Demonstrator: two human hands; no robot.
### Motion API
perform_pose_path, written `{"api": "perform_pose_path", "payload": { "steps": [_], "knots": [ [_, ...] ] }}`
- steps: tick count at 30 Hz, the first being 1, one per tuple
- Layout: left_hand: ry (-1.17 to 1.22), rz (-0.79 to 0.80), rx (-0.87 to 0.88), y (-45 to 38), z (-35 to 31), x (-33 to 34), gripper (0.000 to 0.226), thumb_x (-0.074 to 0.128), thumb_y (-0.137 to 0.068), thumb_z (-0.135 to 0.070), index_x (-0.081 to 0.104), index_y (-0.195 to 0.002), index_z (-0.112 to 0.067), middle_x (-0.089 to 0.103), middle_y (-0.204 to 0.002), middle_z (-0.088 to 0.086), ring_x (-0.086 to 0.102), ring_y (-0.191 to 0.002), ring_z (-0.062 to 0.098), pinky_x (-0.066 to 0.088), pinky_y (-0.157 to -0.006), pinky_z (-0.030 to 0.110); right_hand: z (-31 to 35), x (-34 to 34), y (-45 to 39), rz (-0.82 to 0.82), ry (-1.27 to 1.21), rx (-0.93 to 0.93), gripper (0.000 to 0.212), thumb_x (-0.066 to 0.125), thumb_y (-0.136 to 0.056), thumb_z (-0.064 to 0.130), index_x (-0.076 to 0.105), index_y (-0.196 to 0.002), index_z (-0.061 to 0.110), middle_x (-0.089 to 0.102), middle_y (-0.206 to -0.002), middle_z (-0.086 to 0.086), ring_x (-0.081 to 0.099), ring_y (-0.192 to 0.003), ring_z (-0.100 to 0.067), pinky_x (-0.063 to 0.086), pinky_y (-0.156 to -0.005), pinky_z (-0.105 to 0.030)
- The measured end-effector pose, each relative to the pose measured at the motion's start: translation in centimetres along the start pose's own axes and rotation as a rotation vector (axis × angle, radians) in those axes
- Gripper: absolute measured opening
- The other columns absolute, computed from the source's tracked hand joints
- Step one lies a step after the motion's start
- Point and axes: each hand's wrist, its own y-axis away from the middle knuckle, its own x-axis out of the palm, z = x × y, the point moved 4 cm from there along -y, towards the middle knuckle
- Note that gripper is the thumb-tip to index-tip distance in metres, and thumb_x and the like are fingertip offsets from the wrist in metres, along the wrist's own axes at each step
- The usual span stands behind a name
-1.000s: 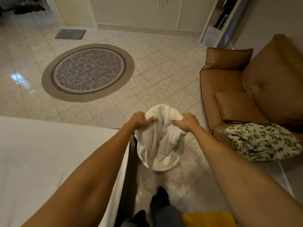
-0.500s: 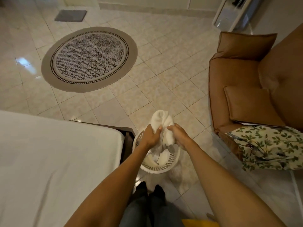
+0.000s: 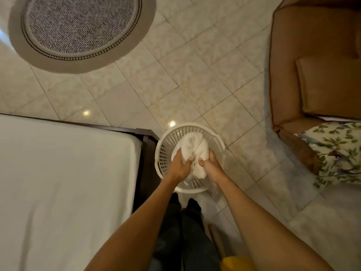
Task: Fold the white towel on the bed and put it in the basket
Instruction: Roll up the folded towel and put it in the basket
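Observation:
The white towel (image 3: 192,146) is bunched into a thick fold and sits down inside the round white plastic basket (image 3: 165,145) on the tiled floor. My left hand (image 3: 180,166) grips the towel's left side, fingers curled into the cloth. My right hand (image 3: 211,165) grips its right side, close beside the left. Both hands are inside the basket's rim. The bed (image 3: 64,184) with its white sheet lies to the left, its dark frame corner beside the basket.
A brown sofa (image 3: 316,61) with a leaf-patterned cushion (image 3: 340,151) stands at the right. A round patterned rug (image 3: 80,28) lies on the tiles at the top left. My legs in dark trousers are below the basket, and a yellow object (image 3: 237,264) shows at the bottom edge.
Both hands have lowered the towel from above the rim down into the basket. The camera has tipped further down and closer to the basket.

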Motion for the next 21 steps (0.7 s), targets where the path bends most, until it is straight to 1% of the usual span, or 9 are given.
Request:
{"api": "perform_pose_path", "payload": {
  "steps": [4, 8, 11, 13, 16, 17, 19, 20, 21],
  "knots": [
    [-0.017, 0.018, -0.058, -3.6, 4.6, 0.8, 0.057, 0.051, -0.095, -0.017, 0.027, -0.146, -0.014, 0.043, -0.145, 0.009, 0.042, -0.133, 0.025, 0.037, -0.113, 0.047, -2.4, 1.4, -3.4, -0.033, 0.021, 0.029, 0.065, 0.050, -0.090, 0.023, 0.020, -0.145, 0.040, 0.047, -0.139, 0.000, 0.050, -0.114, -0.023, 0.045, -0.099, -0.046],
    [-0.022, 0.022, -0.061, -6.7, 7.7, 1.4, 0.054, 0.050, -0.095, -0.009, 0.029, -0.144, -0.011, 0.044, -0.142, 0.010, 0.042, -0.132, 0.024, 0.037, -0.110, 0.039, -4.3, 2.1, -6.9, -0.047, 0.081, 0.017, 0.063, 0.047, -0.094, 0.024, 0.016, -0.147, 0.038, 0.039, -0.147, -0.001, 0.043, -0.127, -0.026, 0.039, -0.106, -0.046],
    [-0.022, 0.038, -0.045, -9.2, 9.9, 2.2, 0.056, 0.051, -0.093, -0.003, 0.029, -0.144, -0.010, 0.044, -0.142, 0.011, 0.042, -0.133, 0.024, 0.037, -0.112, 0.040, -5.6, 2.3, -9.7, -0.043, 0.127, -0.011, 0.062, 0.045, -0.096, 0.018, 0.016, -0.149, 0.033, 0.033, -0.151, 0.000, 0.036, -0.135, -0.023, 0.032, -0.111, -0.041],
    [-0.009, 0.048, -0.042, -10.6, 11.6, 2.7, 0.057, 0.051, -0.091, 0.000, 0.030, -0.143, -0.011, 0.045, -0.142, 0.011, 0.043, -0.132, 0.022, 0.038, -0.112, 0.041, -6.7, 2.5, -11.5, -0.061, 0.140, -0.015, 0.064, 0.045, -0.095, 0.014, 0.016, -0.149, 0.029, 0.034, -0.151, -0.002, 0.036, -0.134, -0.023, 0.032, -0.110, -0.038],
    [-0.010, 0.054, -0.049, -12.3, 14.4, 3.7, 0.062, 0.050, -0.088, 0.007, 0.029, -0.144, -0.009, 0.044, -0.142, 0.013, 0.043, -0.131, 0.019, 0.038, -0.111, 0.037, -9.0, 3.2, -14.0, -0.049, 0.178, 0.022, 0.065, 0.046, -0.094, 0.013, 0.012, -0.149, 0.022, 0.036, -0.148, -0.008, 0.040, -0.130, -0.026, 0.035, -0.103, -0.034],
    [-0.024, 0.063, -0.073, -12.7, 15.4, 4.2, 0.063, 0.051, -0.087, 0.007, 0.030, -0.144, -0.008, 0.045, -0.142, 0.013, 0.044, -0.131, 0.022, 0.039, -0.109, 0.034, -9.9, 3.5, -14.8, -0.037, 0.193, 0.050, 0.067, 0.046, -0.093, 0.013, 0.011, -0.149, 0.022, 0.036, -0.147, -0.009, 0.041, -0.128, -0.027, 0.036, -0.100, -0.034],
    [-0.085, 0.079, -0.160, -13.4, 17.2, 4.8, 0.058, 0.051, -0.089, -0.001, 0.031, -0.144, -0.009, 0.048, -0.140, 0.013, 0.046, -0.129, 0.027, 0.038, -0.099, 0.027, -11.9, 3.9, -16.0, -0.010, 0.209, 0.111, 0.068, 0.046, -0.092, 0.015, 0.011, -0.149, 0.025, 0.036, -0.148, -0.007, 0.042, -0.128, -0.027, 0.036, -0.101, -0.036],
    [-0.117, 0.094, -0.219, -13.7, 18.2, 5.2, 0.057, 0.049, -0.091, -0.005, 0.030, -0.145, -0.009, 0.047, -0.141, 0.014, 0.046, -0.129, 0.029, 0.037, -0.098, 0.027, -12.9, 4.0, -16.5, 0.005, 0.220, 0.138, 0.068, 0.045, -0.091, 0.016, 0.012, -0.149, 0.027, 0.035, -0.150, -0.007, 0.040, -0.130, -0.027, 0.035, -0.102, -0.036],
    [-0.137, 0.125, -0.280, -13.8, 19.0, 5.6, 0.060, 0.046, -0.091, -0.007, 0.027, -0.147, -0.011, 0.045, -0.143, 0.015, 0.045, -0.130, 0.031, 0.037, -0.100, 0.030, -13.6, 4.1, -16.8, 0.021, 0.238, 0.162, 0.067, 0.043, -0.091, 0.016, 0.012, -0.149, 0.029, 0.034, -0.150, -0.007, 0.039, -0.131, -0.028, 0.035, -0.102, -0.036]
  ]
}}
